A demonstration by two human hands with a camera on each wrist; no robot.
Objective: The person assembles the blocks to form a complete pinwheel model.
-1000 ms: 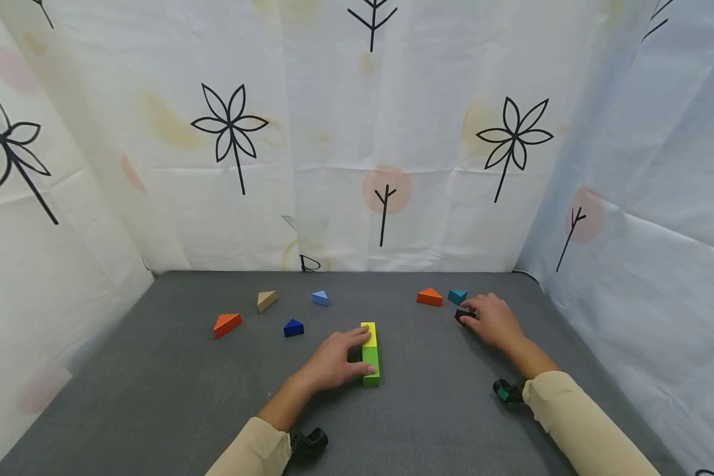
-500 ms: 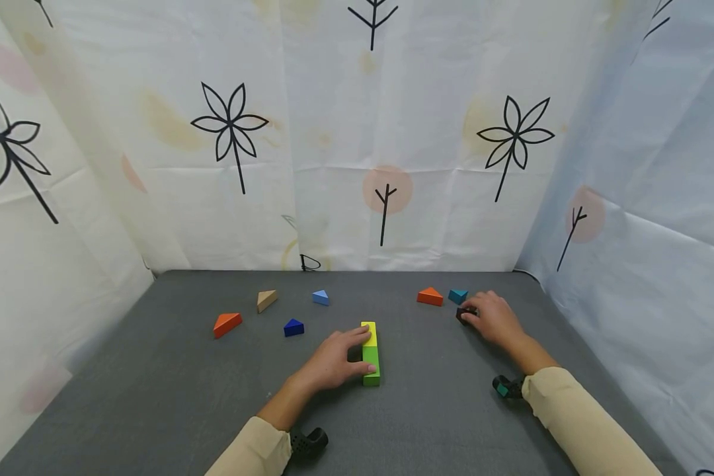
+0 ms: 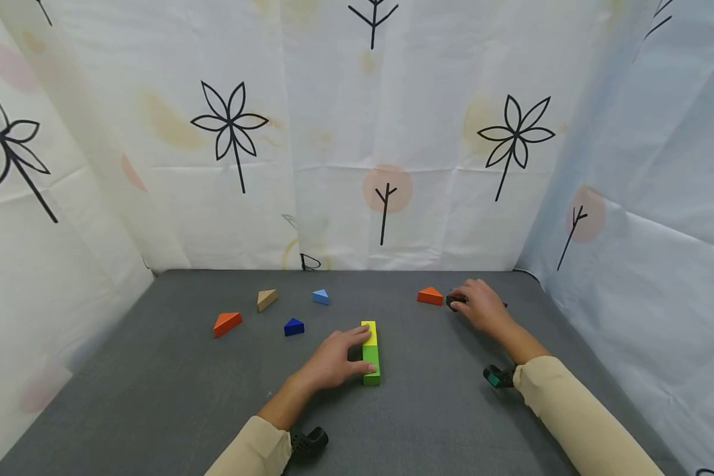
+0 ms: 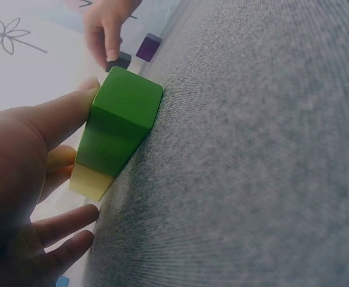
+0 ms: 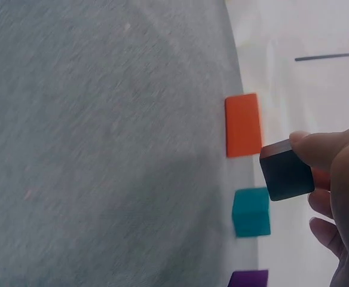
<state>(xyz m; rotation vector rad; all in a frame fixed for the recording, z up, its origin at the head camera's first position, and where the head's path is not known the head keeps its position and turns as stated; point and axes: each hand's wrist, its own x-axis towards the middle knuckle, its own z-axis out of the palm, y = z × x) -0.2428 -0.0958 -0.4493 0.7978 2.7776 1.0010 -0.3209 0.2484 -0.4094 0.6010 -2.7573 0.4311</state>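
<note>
My left hand (image 3: 331,360) rests against a green block (image 3: 371,362) and a yellow block (image 3: 369,336), which lie end to end on the table. Its thumb is on the green block and a fingertip on the yellow one, the fingers spread and relaxed. Between thumb and fingers, my right hand (image 3: 482,306) pinches a small black block (image 5: 286,170), raised over the table in the right wrist view. Near it lie an orange triangular block (image 3: 430,296), a teal block (image 5: 251,212) and a purple block (image 5: 248,278). The right hand hides the teal block in the head view.
On the left of the grey table (image 3: 155,396) lie an orange-red triangle block (image 3: 227,324), a tan one (image 3: 266,300), a dark blue one (image 3: 294,327) and a light blue one (image 3: 320,297). White patterned cloth (image 3: 333,132) walls the back and sides.
My right hand has lifted the black block and carried it slightly left and farther back, toward the orange block, covering the teal one. The left hand has stayed in place.
</note>
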